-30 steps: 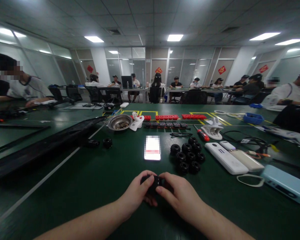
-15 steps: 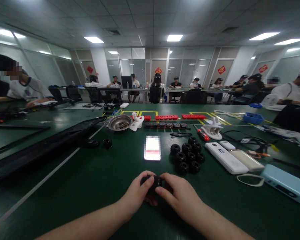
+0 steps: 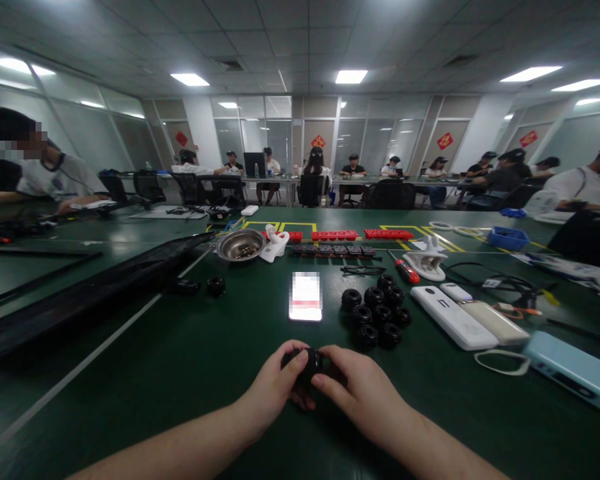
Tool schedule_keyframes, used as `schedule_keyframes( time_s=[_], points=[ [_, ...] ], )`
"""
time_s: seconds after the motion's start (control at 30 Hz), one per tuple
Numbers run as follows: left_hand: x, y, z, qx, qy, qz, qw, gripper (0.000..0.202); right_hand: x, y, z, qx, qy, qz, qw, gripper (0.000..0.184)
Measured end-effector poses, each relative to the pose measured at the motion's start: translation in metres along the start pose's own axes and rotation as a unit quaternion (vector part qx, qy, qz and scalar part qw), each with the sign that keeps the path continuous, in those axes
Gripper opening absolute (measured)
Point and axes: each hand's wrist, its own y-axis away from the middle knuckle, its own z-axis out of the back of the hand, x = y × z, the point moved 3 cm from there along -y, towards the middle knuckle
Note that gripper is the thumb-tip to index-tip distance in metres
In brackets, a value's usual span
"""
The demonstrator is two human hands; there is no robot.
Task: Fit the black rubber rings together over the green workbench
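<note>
Between my two hands is a black round part [image 3: 314, 361], similar to a small wheel, held just above the green table [image 3: 220, 413]. My left hand [image 3: 285, 373] is closed round its left side, thumb on top and fingers curled beneath. My right hand [image 3: 347, 380] pinches its right side with thumb and forefinger. Fingers cover much of the part. Beyond my right hand sits a cluster of similar black round parts [image 3: 381, 313]. One more black round part [image 3: 216, 286] lies apart on the left. Straight ahead of my hands rests a lit phone [image 3: 305, 297].
A metal bowl [image 3: 241, 246] with small brassy pieces stands behind. Red trays [image 3: 334, 235] line the back. At right lie a screwdriver [image 3: 407, 271], white power bank [image 3: 450, 317] and light-blue box [image 3: 573, 367]. A long black panel [image 3: 105, 293] stretches along the left. Other people sit around.
The black part appears slightly turned between my fingers. Both hands keep nearly the same place and grip; the whole view has shifted a touch.
</note>
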Motion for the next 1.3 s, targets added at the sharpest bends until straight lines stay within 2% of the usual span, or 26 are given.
schedule_keyframes(
  time_s=[0.13,0.37,0.5,0.63,0.77,0.83,1.0,1.17,1.3],
  points=[
    [0.0000,-0.0004,-0.0011,0.017,0.009,-0.004,1.000,0.048,0.0030,0.0008,0.0009,-0.008,-0.022,0.029,0.999,0.041],
    [-0.0032,0.0025,-0.0006,-0.010,0.003,-0.009,1.000,0.048,0.0005,0.0019,0.0027,-0.019,0.014,-0.025,0.999,0.029],
    [-0.0024,0.0000,-0.0004,0.002,-0.005,-0.002,1.000,0.048,0.0009,0.0007,0.0002,-0.001,0.003,-0.001,1.000,0.020],
    [-0.0009,-0.0010,0.0003,0.011,0.010,-0.009,1.000,0.045,0.0054,0.0021,0.0015,-0.010,-0.030,0.050,0.998,0.040],
    [-0.0017,0.0004,0.0015,-0.005,0.019,-0.020,1.000,0.042,0.0032,0.0028,0.0026,-0.016,0.002,0.003,1.000,0.041],
    [-0.0014,0.0004,0.0016,-0.008,0.017,-0.015,1.000,0.043,0.0012,0.0018,0.0020,-0.011,0.025,-0.021,0.999,0.033],
    [-0.0006,-0.0008,0.0005,0.010,-0.004,-0.001,1.000,0.045,0.0006,-0.0008,-0.0014,0.020,0.023,-0.012,0.999,0.021],
    [-0.0023,-0.0006,0.0009,0.001,0.010,-0.009,1.000,0.043,0.0011,0.0011,-0.0010,0.001,0.004,0.009,1.000,0.046],
    [-0.0016,-0.0009,0.0015,-0.020,0.010,-0.007,1.000,0.040,-0.0029,0.0009,0.0002,-0.008,0.033,-0.044,0.998,0.046]
  ],
)
